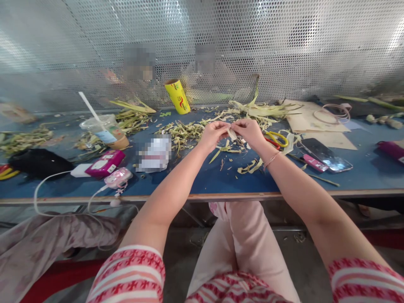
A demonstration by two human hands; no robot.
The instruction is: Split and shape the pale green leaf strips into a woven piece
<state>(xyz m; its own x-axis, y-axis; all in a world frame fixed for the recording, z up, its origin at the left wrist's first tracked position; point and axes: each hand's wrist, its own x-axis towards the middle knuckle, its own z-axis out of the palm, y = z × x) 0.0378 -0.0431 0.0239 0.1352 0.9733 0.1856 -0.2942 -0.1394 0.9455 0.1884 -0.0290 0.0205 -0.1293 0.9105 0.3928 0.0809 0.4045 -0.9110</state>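
Observation:
My left hand [213, 134] and my right hand [249, 131] meet above the blue table, fingertips pinched together. Between them is a thin pale leaf strip [232, 134], its lower end hanging under the fingers. Both hands are closed on this strip; their fingers hide part of it. A heap of pale green leaf scraps [183, 134] lies just left of and behind my hands. Behind my right hand spreads a bundle of long dried leaves [255, 108]. Scissors with yellow and red handles [277, 139] lie beside my right wrist.
A yellow tube [178, 97] stands by the perforated metal screen [221, 29]. To the left are a plastic cup with a straw [109, 128], a magenta device [105, 163] with cables and a black pouch [39, 164]. A phone [326, 155] and cardboard sheets [312, 118] lie right.

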